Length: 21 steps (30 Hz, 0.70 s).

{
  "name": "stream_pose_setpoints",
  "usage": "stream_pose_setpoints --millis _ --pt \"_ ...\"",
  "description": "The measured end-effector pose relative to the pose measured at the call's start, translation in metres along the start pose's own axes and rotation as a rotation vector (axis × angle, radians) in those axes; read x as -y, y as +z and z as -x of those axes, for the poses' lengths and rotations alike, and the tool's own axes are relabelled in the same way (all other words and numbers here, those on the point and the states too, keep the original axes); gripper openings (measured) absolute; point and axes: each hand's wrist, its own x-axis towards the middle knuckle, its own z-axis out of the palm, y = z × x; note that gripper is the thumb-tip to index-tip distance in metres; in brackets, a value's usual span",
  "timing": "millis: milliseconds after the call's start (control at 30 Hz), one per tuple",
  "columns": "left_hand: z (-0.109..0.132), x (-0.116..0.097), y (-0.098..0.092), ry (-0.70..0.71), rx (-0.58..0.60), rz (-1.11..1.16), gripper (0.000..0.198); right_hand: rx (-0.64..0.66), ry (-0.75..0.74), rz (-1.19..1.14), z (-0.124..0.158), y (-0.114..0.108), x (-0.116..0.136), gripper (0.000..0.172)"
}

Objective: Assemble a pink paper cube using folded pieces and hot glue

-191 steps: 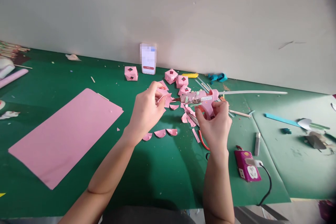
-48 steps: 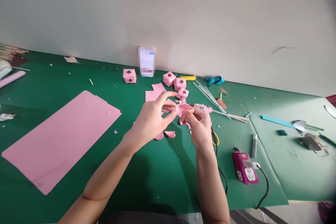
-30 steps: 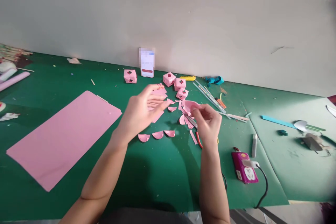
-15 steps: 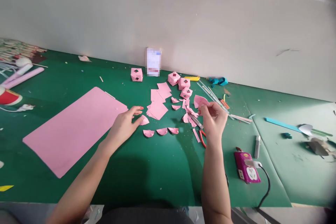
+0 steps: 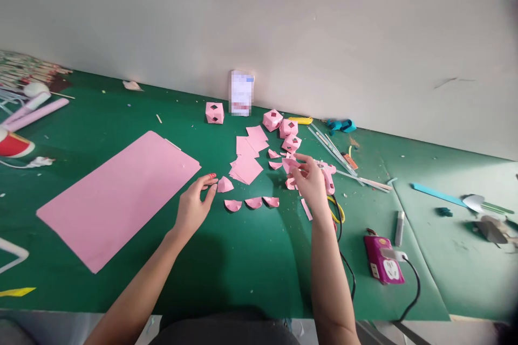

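A head-worn camera looks forward and down across the table (image 5: 251, 259).

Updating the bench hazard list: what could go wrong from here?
Burn: the glue gun lies right beside the right hand; if hot, which I can't tell, it could burn fingers.
Snag: the black cord runs alongside the right forearm and might catch.
Knock: the left hand is close to a folded pink piece and could nudge it.

Phone (image 5: 242, 93) and blue strip (image 5: 439, 195), well apart
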Motion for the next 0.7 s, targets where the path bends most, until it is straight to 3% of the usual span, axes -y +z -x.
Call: stream_pose_setpoints --millis 67,267,467,700 --pt "0.001 0.002 0.002 0.003 -0.008 0.000 0.030 -0.024 -0.008 -0.010 0.000 -0.009 0.001 0.050" --pt "0.001 0.008 0.006 0.003 -0.030 -0.018 0.030 -0.057 0.014 0.107 -0.001 -0.034 0.001 0.040" --pt "-0.001 0.013 0.009 0.014 -0.020 -0.033 0.030 0.111 0.017 0.236 0.003 -0.023 0.000 0.039" --pt "-0.001 0.015 0.010 0.027 -0.004 -0.044 0.030 0.239 0.054 0.189 0.006 -0.011 0.003 0.026"
